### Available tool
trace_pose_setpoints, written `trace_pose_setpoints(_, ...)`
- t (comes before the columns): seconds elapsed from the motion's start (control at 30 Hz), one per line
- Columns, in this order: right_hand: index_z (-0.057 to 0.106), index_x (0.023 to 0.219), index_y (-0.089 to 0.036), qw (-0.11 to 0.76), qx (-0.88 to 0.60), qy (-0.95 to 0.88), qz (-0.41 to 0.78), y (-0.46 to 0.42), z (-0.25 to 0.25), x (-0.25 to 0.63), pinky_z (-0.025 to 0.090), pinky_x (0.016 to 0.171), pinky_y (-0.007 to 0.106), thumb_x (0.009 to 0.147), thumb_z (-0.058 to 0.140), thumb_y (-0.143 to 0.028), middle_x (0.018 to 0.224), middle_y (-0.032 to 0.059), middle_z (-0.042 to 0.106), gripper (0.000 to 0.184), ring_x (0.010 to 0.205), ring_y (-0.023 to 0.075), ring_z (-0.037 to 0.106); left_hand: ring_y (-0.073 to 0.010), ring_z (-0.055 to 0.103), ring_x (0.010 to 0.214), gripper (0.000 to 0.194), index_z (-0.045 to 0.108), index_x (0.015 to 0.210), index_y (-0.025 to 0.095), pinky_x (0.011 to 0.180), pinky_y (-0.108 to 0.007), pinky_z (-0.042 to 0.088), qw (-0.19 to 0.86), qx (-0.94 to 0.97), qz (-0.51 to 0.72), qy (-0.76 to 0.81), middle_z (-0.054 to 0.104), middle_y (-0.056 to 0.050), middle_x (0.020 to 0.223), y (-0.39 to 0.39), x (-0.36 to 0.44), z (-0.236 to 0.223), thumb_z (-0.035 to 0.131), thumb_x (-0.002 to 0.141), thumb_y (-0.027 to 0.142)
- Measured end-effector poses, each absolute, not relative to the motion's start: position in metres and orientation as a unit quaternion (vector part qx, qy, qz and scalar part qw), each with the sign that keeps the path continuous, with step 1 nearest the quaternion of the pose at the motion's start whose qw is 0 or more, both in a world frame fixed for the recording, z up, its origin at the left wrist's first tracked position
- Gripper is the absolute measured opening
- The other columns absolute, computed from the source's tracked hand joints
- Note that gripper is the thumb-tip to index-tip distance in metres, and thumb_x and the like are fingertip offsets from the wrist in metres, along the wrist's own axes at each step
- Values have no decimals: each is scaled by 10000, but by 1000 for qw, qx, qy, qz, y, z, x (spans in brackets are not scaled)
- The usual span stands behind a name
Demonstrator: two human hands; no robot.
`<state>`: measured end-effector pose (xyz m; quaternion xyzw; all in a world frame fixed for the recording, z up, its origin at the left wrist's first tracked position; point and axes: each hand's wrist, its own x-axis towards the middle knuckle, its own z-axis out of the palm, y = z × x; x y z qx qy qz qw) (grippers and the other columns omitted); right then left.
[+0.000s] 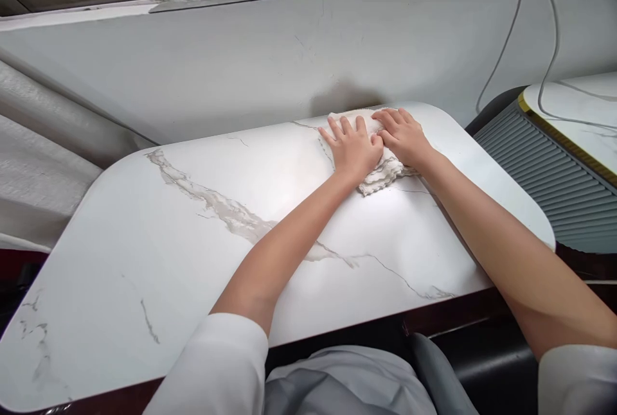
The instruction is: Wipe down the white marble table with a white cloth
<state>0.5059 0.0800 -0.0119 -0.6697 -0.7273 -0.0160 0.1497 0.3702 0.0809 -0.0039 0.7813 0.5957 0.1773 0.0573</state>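
A folded cream cloth (380,177) with wavy edges lies near the far edge of a white marble-patterned tabletop (159,241). My left hand (354,148) presses down on it, palm lowered and fingers spread. Beside it, my right hand (402,135) rests on the cloth's right part, its fingers slightly bent, apart and pointing left. The two thumbs come close together over the cloth. Part of the cloth is hidden beneath both hands.
A pale wall (231,74) with a dark stain stands right behind the table. Whitish fabric (43,151) hangs at the left. To the right are a ribbed grey cabinet (540,171) with a marble-patterned top and a loose white cable (554,29). Below the near edge shows a black seat (496,363).
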Motion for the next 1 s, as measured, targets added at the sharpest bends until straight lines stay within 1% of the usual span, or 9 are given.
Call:
trace_pose_setpoints(0.13, 480, 1348, -272, 165, -654, -738, -18, 102, -13, 511, 363, 1041, 477, 959, 234, -334, 1425, 55, 501, 464, 1253, 288, 433, -359, 200, 1489, 531, 458, 1416, 177, 1173, -614, 173, 63, 774, 178, 604, 408, -152, 1531, 100, 373, -3, 350, 935, 375)
trace_pose_setpoints(0.37, 463, 1383, -257, 171, -660, -731, -4, 130, -12, 516, 368, 1050, 455, 946, 259, -310, 1446, 59, 480, 486, 1305, 291, 417, -335, 235, 1481, 507, 468, 1402, 209, 1179, -575, 192, 55, 764, 174, 619, 461, -128, 1492, 123, 379, 0, 343, 945, 388)
trace_pose_setpoints(0.5, 461, 1385, -269, 184, -660, -728, 4, 143, -13, 521, 370, 1033, 487, 959, 260, -354, 1437, 68, 487, 478, 1281, 316, 441, -326, 271, 1465, 488, 481, 1389, 244, 1179, -572, 198, 48, 759, 176, 625, 500, -105, 1460, 135, 384, -1, 348, 945, 395)
trace_pose_setpoints(0.67, 426, 1405, -246, 164, -681, -714, 7, 151, -13, 525, 365, 1031, 513, 983, 250, -407, 1459, 96, 454, 485, 1287, 333, 440, -328, 291, 1451, 486, 484, 1388, 261, 1178, -567, 205, 39, 757, 179, 627, 518, -96, 1443, 144, 387, -3, 359, 944, 415)
trace_pose_setpoints(0.87, 451, 1387, -273, 164, -690, -704, 26, 149, -10, 534, 351, 1014, 594, 997, 267, -454, 1469, 89, 454, 467, 1274, 379, 445, -347, 274, 1453, 479, 483, 1388, 245, 1177, -590, 173, 39, 755, 182, 628, 506, -110, 1451, 143, 399, -5, 346, 954, 395)
trace_pose_setpoints(1.0, 437, 1409, -246, 151, -707, -690, 36, 142, -3, 552, 341, 1025, 603, 1011, 255, -432, 1506, 116, 418, 476, 1283, 372, 449, -341, 289, 1447, 470, 504, 1365, 228, 1181, -576, 181, 34, 757, 183, 626, 514, -102, 1443, 142, 420, -5, 343, 961, 406)
